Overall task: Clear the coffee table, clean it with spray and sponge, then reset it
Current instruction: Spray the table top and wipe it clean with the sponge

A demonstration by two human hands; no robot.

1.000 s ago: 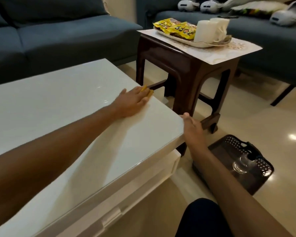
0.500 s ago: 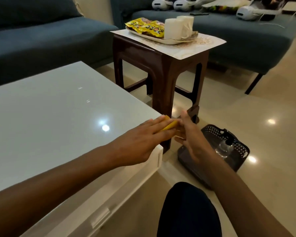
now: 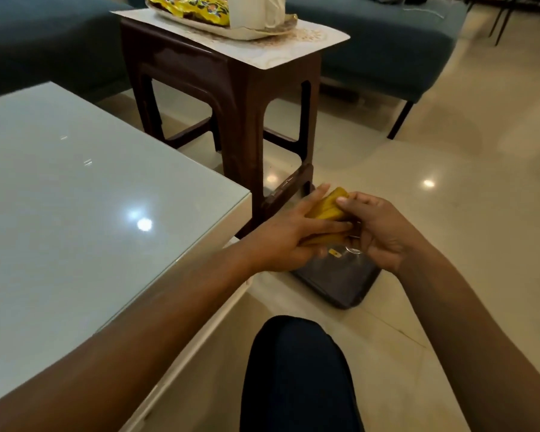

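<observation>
Sponge [image 3: 326, 208]: yellow. Coffee table [image 3: 75, 194]: glossy white top. Stool [image 3: 240, 98]: dark brown, with a pale patterned mat [image 3: 290, 46]. Snack packets [image 3: 197, 6]: yellow, printed. Sofa [image 3: 371, 42]: dark teal. Floor tray [image 3: 340, 282]: dark. Floor [image 3: 449, 213]: cream tile.
</observation>
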